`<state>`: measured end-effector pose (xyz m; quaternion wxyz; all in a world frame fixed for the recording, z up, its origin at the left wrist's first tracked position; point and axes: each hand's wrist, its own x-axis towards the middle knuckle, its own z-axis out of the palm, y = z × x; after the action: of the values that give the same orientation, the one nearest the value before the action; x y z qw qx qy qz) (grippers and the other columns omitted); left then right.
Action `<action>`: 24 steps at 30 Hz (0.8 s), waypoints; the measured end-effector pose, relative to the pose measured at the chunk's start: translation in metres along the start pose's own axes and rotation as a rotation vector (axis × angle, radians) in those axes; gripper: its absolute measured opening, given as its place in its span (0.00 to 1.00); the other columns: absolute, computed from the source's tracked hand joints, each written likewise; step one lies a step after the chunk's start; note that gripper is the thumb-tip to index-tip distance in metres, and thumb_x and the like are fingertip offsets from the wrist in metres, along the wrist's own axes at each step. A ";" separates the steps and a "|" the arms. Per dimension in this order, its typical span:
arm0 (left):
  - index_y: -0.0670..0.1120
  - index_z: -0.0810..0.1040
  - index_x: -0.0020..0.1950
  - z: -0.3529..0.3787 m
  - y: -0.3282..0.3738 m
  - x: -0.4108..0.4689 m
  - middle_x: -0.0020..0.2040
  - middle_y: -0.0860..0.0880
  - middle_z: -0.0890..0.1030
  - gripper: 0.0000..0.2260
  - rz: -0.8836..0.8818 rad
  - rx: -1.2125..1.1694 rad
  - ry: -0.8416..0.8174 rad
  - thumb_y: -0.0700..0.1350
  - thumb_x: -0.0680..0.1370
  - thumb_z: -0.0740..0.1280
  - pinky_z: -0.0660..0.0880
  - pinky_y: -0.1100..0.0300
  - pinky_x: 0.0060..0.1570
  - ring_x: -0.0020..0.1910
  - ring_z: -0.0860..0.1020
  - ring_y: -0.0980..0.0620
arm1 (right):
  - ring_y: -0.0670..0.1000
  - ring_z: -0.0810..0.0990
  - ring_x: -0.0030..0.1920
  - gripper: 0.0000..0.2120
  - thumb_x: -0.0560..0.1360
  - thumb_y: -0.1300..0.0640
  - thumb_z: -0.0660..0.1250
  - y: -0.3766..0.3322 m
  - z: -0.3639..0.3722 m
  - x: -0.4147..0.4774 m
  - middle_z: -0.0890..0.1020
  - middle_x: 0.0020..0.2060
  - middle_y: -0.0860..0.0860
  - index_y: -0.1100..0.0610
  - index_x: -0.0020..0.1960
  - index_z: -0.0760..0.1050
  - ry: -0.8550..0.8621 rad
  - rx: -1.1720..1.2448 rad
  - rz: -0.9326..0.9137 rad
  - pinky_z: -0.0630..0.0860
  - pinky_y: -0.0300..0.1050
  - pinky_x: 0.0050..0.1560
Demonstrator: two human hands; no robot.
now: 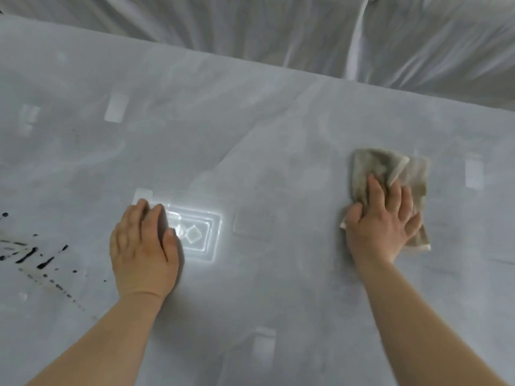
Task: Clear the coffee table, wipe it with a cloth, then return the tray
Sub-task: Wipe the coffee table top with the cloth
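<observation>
A glossy pale grey coffee table fills the view, with nothing standing on it. My right hand presses flat on a folded grey-beige cloth at the right of the tabletop, fingers spread over it. My left hand rests palm down on the bare tabletop at centre left, fingers together, holding nothing. No tray is in view.
A bright reflection of a ceiling light shines beside my left hand. Black spatter marks lie on the table's left side. Beyond the far edge hangs a white draped cover.
</observation>
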<state>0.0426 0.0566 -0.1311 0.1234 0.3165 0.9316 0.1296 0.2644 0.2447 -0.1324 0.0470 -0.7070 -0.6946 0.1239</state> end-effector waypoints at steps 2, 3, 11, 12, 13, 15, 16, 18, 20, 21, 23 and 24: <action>0.38 0.69 0.65 -0.001 0.000 0.000 0.69 0.37 0.67 0.26 -0.002 0.014 0.006 0.50 0.73 0.50 0.52 0.47 0.68 0.70 0.62 0.37 | 0.58 0.56 0.73 0.30 0.65 0.51 0.55 -0.037 0.012 -0.020 0.63 0.72 0.56 0.52 0.66 0.69 -0.027 0.039 0.022 0.47 0.62 0.70; 0.38 0.69 0.65 -0.001 0.000 0.001 0.69 0.37 0.67 0.27 -0.003 0.021 -0.001 0.52 0.72 0.48 0.53 0.47 0.68 0.69 0.62 0.37 | 0.61 0.62 0.71 0.28 0.64 0.52 0.56 -0.058 0.018 -0.035 0.68 0.69 0.58 0.54 0.63 0.73 -0.034 0.022 -0.087 0.53 0.67 0.68; 0.38 0.70 0.64 -0.002 0.001 0.003 0.67 0.36 0.69 0.28 -0.021 0.067 -0.032 0.52 0.72 0.47 0.57 0.43 0.66 0.68 0.64 0.36 | 0.67 0.73 0.62 0.24 0.65 0.51 0.57 -0.029 -0.004 0.039 0.77 0.61 0.62 0.57 0.58 0.77 -0.078 -0.140 -0.752 0.67 0.71 0.57; 0.38 0.70 0.64 -0.003 0.002 0.003 0.67 0.36 0.69 0.28 -0.023 0.068 -0.038 0.52 0.72 0.47 0.57 0.43 0.67 0.68 0.64 0.36 | 0.64 0.66 0.68 0.27 0.66 0.51 0.56 -0.020 -0.012 0.058 0.72 0.66 0.62 0.56 0.63 0.73 -0.109 -0.105 -0.503 0.61 0.66 0.65; 0.38 0.70 0.64 -0.003 0.002 0.003 0.67 0.36 0.69 0.28 -0.024 0.064 -0.039 0.52 0.72 0.47 0.57 0.43 0.67 0.68 0.64 0.36 | 0.59 0.59 0.72 0.29 0.67 0.50 0.54 -0.016 -0.015 0.070 0.65 0.70 0.59 0.53 0.67 0.68 -0.087 -0.066 -0.286 0.54 0.60 0.69; 0.37 0.70 0.63 -0.003 0.003 0.003 0.67 0.35 0.69 0.28 -0.031 0.061 -0.034 0.52 0.72 0.47 0.57 0.42 0.66 0.68 0.64 0.36 | 0.55 0.50 0.74 0.28 0.70 0.50 0.53 -0.031 -0.006 0.070 0.57 0.74 0.55 0.49 0.70 0.62 -0.039 -0.004 -0.026 0.46 0.57 0.71; 0.37 0.70 0.63 -0.003 0.003 0.002 0.67 0.35 0.69 0.28 -0.034 0.060 -0.031 0.52 0.72 0.47 0.57 0.42 0.66 0.68 0.64 0.36 | 0.55 0.48 0.75 0.27 0.72 0.52 0.56 -0.047 0.001 0.060 0.55 0.75 0.54 0.49 0.71 0.61 -0.046 0.007 0.016 0.45 0.58 0.71; 0.37 0.71 0.63 -0.003 0.003 0.003 0.66 0.35 0.70 0.28 -0.028 0.048 -0.017 0.52 0.72 0.48 0.58 0.42 0.66 0.67 0.65 0.35 | 0.55 0.47 0.75 0.27 0.72 0.55 0.60 -0.086 0.018 0.030 0.53 0.75 0.52 0.49 0.71 0.61 -0.097 0.015 -0.100 0.43 0.59 0.71; 0.36 0.72 0.62 -0.002 0.003 0.003 0.65 0.34 0.71 0.27 -0.023 0.041 0.004 0.51 0.72 0.48 0.59 0.41 0.64 0.66 0.66 0.34 | 0.56 0.53 0.74 0.27 0.70 0.56 0.63 -0.119 0.034 -0.012 0.60 0.74 0.53 0.48 0.68 0.66 -0.133 0.005 -0.471 0.47 0.62 0.70; 0.36 0.72 0.61 -0.001 0.003 0.002 0.64 0.33 0.72 0.27 -0.016 0.044 0.021 0.51 0.71 0.49 0.60 0.40 0.64 0.65 0.67 0.34 | 0.58 0.61 0.72 0.26 0.67 0.55 0.65 -0.129 0.036 -0.029 0.67 0.71 0.53 0.47 0.64 0.71 -0.137 -0.035 -0.690 0.55 0.65 0.68; 0.36 0.73 0.60 0.001 0.002 0.002 0.63 0.33 0.73 0.26 -0.003 0.046 0.058 0.50 0.71 0.50 0.60 0.41 0.62 0.64 0.69 0.33 | 0.58 0.74 0.64 0.24 0.61 0.52 0.69 -0.128 0.029 -0.031 0.77 0.63 0.52 0.46 0.57 0.77 -0.159 -0.097 -0.982 0.69 0.66 0.59; 0.36 0.73 0.60 0.001 0.002 0.002 0.63 0.33 0.73 0.26 -0.005 0.044 0.063 0.50 0.71 0.50 0.60 0.41 0.62 0.64 0.69 0.33 | 0.59 0.75 0.63 0.25 0.60 0.52 0.70 -0.118 0.026 -0.014 0.77 0.62 0.53 0.48 0.57 0.77 -0.167 -0.110 -1.044 0.70 0.66 0.58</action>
<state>0.0423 0.0595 -0.1321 0.0871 0.3127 0.9384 0.1187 0.1437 0.2314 -0.1276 0.0099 -0.2561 -0.9611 0.1033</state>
